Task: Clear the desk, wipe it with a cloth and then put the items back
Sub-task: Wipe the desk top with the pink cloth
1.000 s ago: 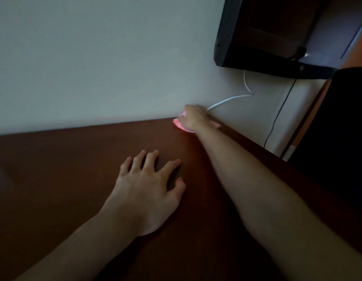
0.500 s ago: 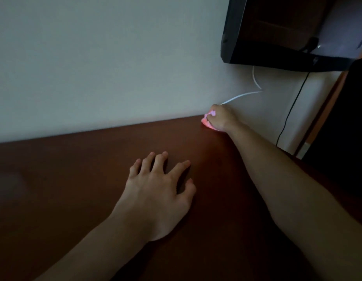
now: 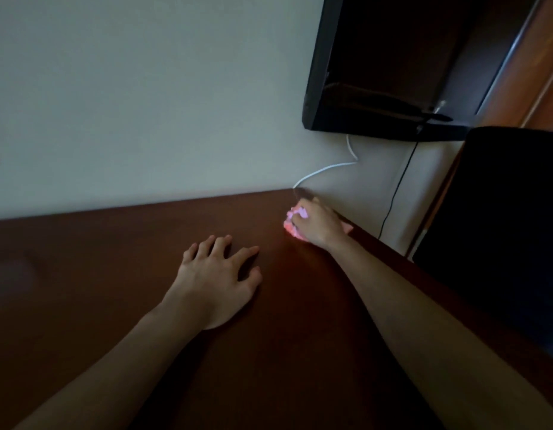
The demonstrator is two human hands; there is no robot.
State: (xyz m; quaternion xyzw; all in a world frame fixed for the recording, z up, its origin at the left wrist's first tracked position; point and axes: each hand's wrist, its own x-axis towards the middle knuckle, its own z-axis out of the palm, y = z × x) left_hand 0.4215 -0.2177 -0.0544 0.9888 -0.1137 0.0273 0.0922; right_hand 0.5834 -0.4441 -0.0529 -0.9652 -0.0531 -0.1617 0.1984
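The left hand lies flat with fingers spread on the dark brown wooden desk; the right hand grips a crumpled pink cloth at the far right corner.

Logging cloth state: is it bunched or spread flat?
Bunched: the cloth shows crumpled folds under the right hand gripping it.

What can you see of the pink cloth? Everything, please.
The pink cloth is small, soft-looking and bunched into a crumpled wad, mostly covered by the right hand, whose curled fingers grip it and press it onto the brown desk. It sits at the desk's far right corner, close to the wall. Pink shows at the fingers' left and a corner pokes out behind the wrist. Weave and full size cannot be made out in the dim light.
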